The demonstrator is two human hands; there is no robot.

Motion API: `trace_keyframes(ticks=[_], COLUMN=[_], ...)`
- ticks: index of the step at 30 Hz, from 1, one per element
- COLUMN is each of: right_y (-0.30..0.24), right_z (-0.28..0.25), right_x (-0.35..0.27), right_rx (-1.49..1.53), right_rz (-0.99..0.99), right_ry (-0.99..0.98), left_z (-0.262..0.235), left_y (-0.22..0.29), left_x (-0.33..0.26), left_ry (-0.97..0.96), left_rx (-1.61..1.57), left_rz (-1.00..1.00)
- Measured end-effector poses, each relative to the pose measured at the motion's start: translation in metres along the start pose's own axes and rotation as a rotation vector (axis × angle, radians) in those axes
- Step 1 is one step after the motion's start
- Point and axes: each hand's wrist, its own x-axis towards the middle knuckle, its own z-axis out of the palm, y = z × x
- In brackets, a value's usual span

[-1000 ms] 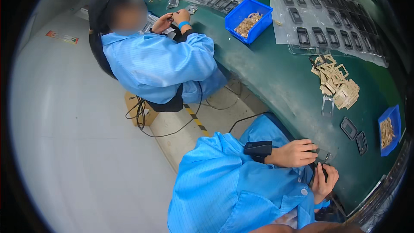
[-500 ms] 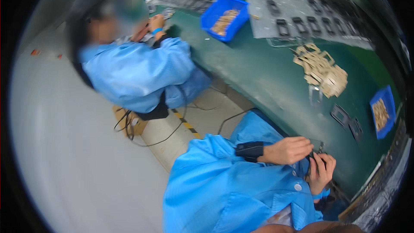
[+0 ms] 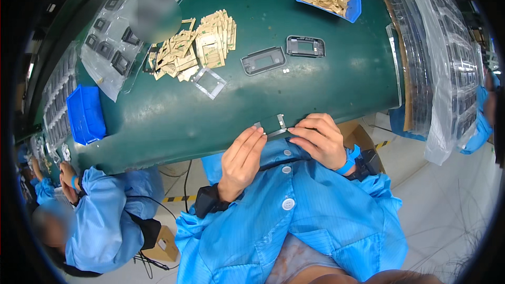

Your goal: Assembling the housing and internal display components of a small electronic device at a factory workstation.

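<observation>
My left hand (image 3: 243, 159) and my right hand (image 3: 322, 141) are close together at the table's near edge. Between their fingertips is a thin piece with pale grey strips (image 3: 281, 121), perhaps a clear frame; its full outline is hard to make out. Both hands pinch it, one at each side. Farther back on the table lie two dark plastic housings (image 3: 263, 61), each with a window opening, and tiny white bits beside them. A clear-and-grey rectangular frame (image 3: 209, 82) lies left of the housings, touching a heap of tan paper-backed adhesive frames (image 3: 213, 42).
A blue bin (image 3: 355, 5) of small tan strips stands at the back right. Another blue bin (image 3: 87, 115) is at the left, near a co-worker in a blue smock (image 3: 108, 215). Plastic trays of dark housings (image 3: 113, 37) lie back left; stacked trays (image 3: 442, 63) rise at the right.
My view has swung to the right, so the table now lies straight ahead. My hands, earlier bunched together round something dark, are slightly apart with the thin piece between them.
</observation>
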Motion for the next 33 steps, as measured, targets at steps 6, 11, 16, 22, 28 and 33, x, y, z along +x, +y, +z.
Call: trace_keyframes(ticks=[6, 11, 16, 22, 28, 33], right_y=[0.001, 0.003, -0.001, -0.002, -0.009, -0.012], right_z=[0.004, 0.009, 0.012, 0.011, 0.006, 0.002], right_x=[0.008, 0.012, 0.017, 0.019, 0.027, 0.037], right_rx=[-0.036, -0.103, -0.111, -0.063, -0.006, -0.015], right_rz=[-0.061, -0.123, -0.089, -0.010, 0.141, 0.222], right_ry=[0.007, -0.017, -0.011, -0.040, -0.084, -0.169], left_z=[0.004, 0.003, 0.004, 0.002, -0.011, -0.017], left_y=[0.008, 0.008, 0.011, 0.015, 0.025, 0.027], left_x=[0.003, -0.004, 0.000, 0.006, 0.022, 0.037], left_ry=[0.029, -0.001, 0.043, 0.025, -0.139, -0.237], left_rx=[-0.114, -0.048, -0.042, -0.038, 0.104, 0.142], left_rz=[-0.150, -0.151, -0.241, -0.318, -0.458, -0.550])
